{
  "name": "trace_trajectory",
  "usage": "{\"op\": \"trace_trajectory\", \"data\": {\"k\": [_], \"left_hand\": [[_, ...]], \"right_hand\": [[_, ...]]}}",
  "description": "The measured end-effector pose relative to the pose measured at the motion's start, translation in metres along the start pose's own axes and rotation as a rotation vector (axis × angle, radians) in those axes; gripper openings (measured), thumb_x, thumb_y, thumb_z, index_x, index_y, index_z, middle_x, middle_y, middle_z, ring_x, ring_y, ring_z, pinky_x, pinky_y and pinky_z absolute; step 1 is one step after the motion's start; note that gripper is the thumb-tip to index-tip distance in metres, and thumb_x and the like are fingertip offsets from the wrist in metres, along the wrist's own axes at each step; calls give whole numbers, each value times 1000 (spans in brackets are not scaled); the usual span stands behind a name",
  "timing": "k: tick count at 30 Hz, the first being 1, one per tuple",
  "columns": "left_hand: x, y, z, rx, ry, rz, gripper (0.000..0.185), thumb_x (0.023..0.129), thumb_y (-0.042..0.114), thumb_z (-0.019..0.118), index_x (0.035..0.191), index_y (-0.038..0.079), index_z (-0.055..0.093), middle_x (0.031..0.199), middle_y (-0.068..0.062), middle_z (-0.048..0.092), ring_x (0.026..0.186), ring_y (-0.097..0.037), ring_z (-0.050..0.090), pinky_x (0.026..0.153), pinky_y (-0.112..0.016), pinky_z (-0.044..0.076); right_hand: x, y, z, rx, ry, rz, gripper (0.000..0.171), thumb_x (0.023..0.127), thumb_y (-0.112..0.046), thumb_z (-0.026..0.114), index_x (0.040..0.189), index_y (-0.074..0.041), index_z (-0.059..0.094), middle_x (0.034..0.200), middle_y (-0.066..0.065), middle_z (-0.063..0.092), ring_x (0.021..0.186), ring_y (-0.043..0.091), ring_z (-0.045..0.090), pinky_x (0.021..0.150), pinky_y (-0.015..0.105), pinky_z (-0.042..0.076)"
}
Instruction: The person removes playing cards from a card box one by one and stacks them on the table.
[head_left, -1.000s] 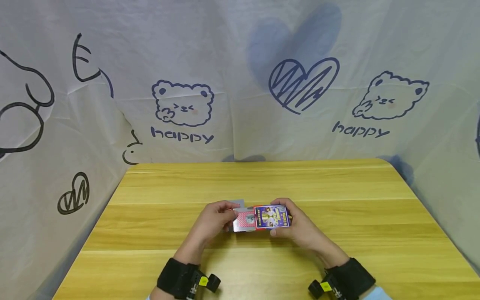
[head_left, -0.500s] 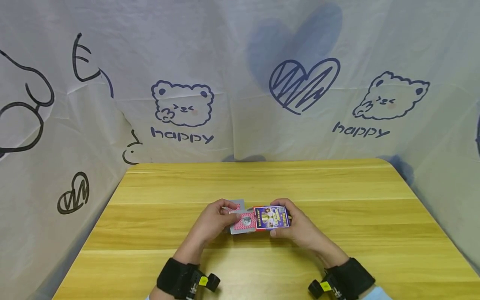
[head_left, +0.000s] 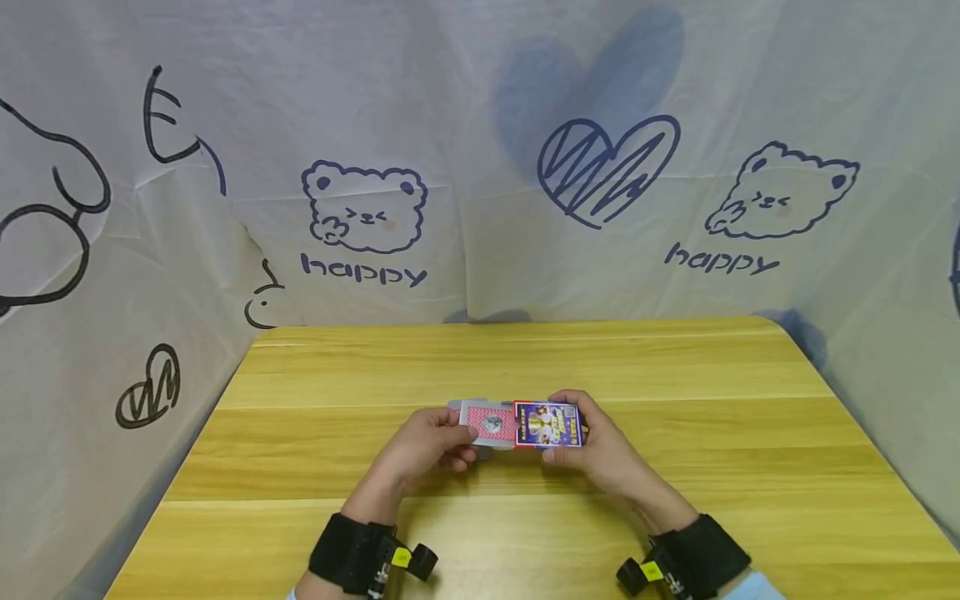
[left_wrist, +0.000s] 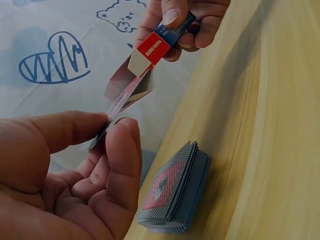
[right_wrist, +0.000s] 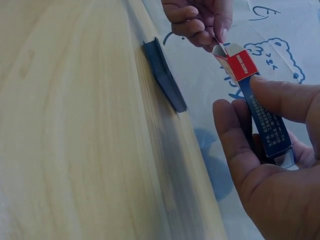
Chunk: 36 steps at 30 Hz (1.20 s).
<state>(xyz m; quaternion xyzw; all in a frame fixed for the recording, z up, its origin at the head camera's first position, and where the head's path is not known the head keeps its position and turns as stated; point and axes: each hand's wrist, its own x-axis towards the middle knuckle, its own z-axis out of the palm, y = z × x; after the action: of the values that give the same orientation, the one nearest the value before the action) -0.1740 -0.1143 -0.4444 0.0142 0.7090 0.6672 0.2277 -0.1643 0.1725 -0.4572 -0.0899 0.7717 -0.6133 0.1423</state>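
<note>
A white cloth backdrop (head_left: 480, 167) printed with bears, hearts and the word "happy" hangs behind and to both sides of a yellow wooden bench (head_left: 675, 517). Both forearms reach in from the near edge, each with a black wrist strap.

The right hand (head_left: 600, 454) is wrapped round a card box (head_left: 549, 424), thumb on one narrow side and fingers on the other; the box has a blue printed face and a red band near its open end, and it is held above the bench, open end pointing toward the left hand. In the right wrist view the box's flap stands open next to the other hand's fingertips.

The left hand (head_left: 423, 446) pinches a playing card (left_wrist: 120, 102) between thumb and forefinger. The card's red patterned back faces up, and its far end sits in the mouth of the box, with the rest sticking out to the left.

Below the hands, a stack of cards (left_wrist: 172, 192) lies face down on the bench, slightly fanned at the edges. It is near the left hand, and neither hand touches it.
</note>
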Motion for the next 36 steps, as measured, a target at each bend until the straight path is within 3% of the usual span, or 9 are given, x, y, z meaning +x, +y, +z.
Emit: {"op": "trace_trajectory", "data": {"k": [10, 16, 22, 27, 31, 36], "left_hand": [[5, 2, 2, -133, 86, 47, 27, 102, 1, 61, 125, -9, 51, 84, -11, 74, 70, -12, 72, 64, -23, 59], [6, 3, 2, -174, 181, 55, 19, 104, -1, 58, 122, -7, 52, 90, -16, 75, 71, -14, 74, 64, -24, 61], [5, 5, -2, -228, 283, 90, 25, 107, 2, 51, 131, -5, 53, 102, -17, 68, 73, -17, 73, 68, -27, 63], [3, 6, -8, -180, 356, 89, 34, 110, 7, 53, 143, 4, 58, 102, -14, 58, 71, -17, 68, 68, -29, 62], [4, 5, -12, -116, 418, 80, 41, 107, 8, 61, 148, 6, 57, 101, -13, 65, 72, -16, 66, 68, -31, 61], [7, 2, -16, -79, 483, 72, 33, 101, 10, 71, 130, -1, 60, 97, -13, 74, 70, -15, 67, 64, -31, 60]], "right_hand": [[1, -1, 0, 12, 11, -2, 78, 90, -1, 81, 154, -8, 37, 140, 24, 49, 109, 26, 61, 86, 28, 56], [2, -1, 0, 25, 64, 20, 77, 91, 0, 80, 154, -12, 38, 143, 23, 47, 112, 27, 62, 88, 28, 57], [2, -2, -1, 39, 73, 16, 77, 91, 0, 80, 154, -10, 37, 144, 24, 46, 111, 27, 63, 88, 29, 57], [1, -3, -1, 42, 72, 17, 78, 90, 2, 79, 154, -10, 37, 144, 25, 46, 111, 27, 63, 89, 29, 57], [0, -2, -1, 47, 70, 22, 78, 90, 2, 79, 155, -11, 37, 144, 25, 46, 112, 28, 63, 89, 30, 57], [1, -2, 0, 60, 69, 21, 78, 90, 2, 80, 155, -11, 37, 143, 25, 46, 110, 27, 63, 88, 29, 58]]}}
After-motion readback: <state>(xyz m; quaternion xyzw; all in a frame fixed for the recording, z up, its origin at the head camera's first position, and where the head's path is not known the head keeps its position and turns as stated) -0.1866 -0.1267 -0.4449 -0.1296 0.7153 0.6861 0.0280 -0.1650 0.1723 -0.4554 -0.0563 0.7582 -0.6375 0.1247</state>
